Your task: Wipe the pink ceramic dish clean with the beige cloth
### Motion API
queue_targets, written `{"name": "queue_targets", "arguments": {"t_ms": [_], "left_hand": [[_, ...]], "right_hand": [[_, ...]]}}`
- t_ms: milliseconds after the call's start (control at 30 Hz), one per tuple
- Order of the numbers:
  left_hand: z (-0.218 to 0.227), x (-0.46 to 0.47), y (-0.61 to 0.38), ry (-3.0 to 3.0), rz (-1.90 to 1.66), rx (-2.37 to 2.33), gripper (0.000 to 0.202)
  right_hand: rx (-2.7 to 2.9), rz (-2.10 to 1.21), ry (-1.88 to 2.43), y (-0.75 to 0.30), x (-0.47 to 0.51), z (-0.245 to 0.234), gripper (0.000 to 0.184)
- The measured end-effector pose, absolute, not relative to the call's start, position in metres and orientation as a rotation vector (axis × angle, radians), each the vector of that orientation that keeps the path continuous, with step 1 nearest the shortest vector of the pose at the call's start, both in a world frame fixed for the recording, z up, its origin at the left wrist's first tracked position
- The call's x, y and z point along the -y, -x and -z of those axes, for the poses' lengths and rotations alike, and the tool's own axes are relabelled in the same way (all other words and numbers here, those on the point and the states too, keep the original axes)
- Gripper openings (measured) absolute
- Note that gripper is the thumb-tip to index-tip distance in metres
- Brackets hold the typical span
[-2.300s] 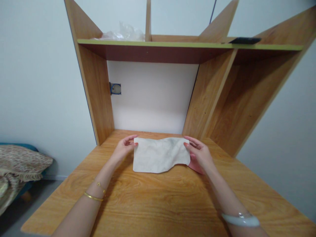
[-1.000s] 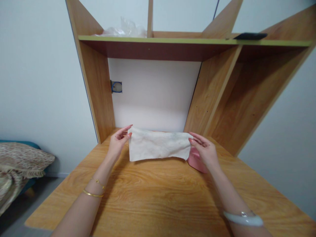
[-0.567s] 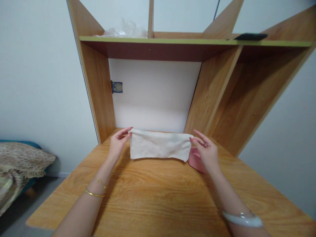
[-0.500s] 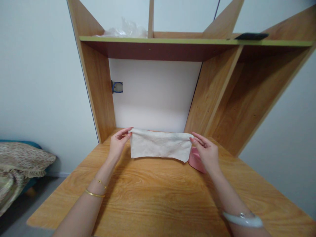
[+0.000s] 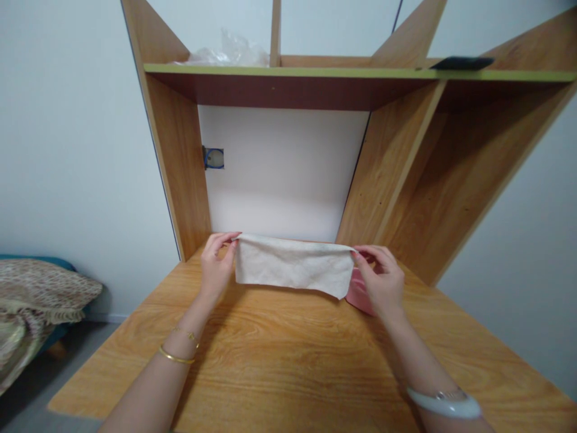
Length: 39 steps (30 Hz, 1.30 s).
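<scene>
White cloth [image 5: 293, 263] is pinched at its upper corners by the left hand [image 5: 216, 264] and right hand [image 5: 386, 279] over the worktop [image 5: 279, 361], its top edge best held level and evenly taut.

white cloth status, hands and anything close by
Left hand, right hand: pinching upper corners. White cloth spread between them. Pink object partly behind right hand.

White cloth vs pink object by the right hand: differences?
Color: the white cloth is pale and lightly creased; the pink object is pink.
Support: the cloth hangs from the left hand and right hand; the pink object sits on the wooden desk.
Visibility: the cloth's face shows nearly whole; the pink object is partly hidden.
Shared: both are near the right hand.
</scene>
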<state>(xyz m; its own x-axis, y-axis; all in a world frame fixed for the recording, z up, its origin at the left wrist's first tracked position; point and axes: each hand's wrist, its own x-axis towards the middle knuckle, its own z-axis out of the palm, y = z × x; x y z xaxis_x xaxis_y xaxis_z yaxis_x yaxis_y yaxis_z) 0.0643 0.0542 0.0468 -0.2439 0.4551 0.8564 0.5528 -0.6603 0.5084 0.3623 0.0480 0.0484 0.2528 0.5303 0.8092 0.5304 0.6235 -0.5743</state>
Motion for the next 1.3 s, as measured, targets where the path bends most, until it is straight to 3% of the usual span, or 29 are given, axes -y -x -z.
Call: {"name": "queue_targets", "arguments": {"t_ms": [100,300,433,633,967,1133,1300], "left_hand": [[-0.046,-0.055,-0.063,1.873,2.088,1.192,0.013],[-0.046,-0.053,-0.066,1.941,2.232,0.999,0.008],[-0.043,-0.056,-0.065,2.075,2.357,1.200,0.012],[-0.028,-0.071,-0.056,2.154,2.096,1.830,0.013],[-0.007,-0.091,-0.049,2.151,1.853,1.979,0.022],[0.002,-0.097,-0.045,2.111,1.698,2.075,0.023],[-0.001,-0.093,-0.042,2.164,1.452,2.195,0.025]], "right_hand": [[1.357,-0.116,0.892,-0.364,-0.049,-0.049,0.013],[1.152,-0.745,0.752,-0.362,-0.049,-0.045,0.016],[1.152,-0.858,0.809,-0.359,-0.052,-0.041,0.018],[1.367,-0.742,1.097,-0.358,-0.070,-0.024,0.018],[1.742,-0.152,1.389,-0.351,-0.073,-0.018,0.013],[1.783,-0.190,1.460,-0.343,-0.088,-0.015,0.017],[1.849,-0.245,1.515,-0.345,-0.091,-0.006,0.035]]}}
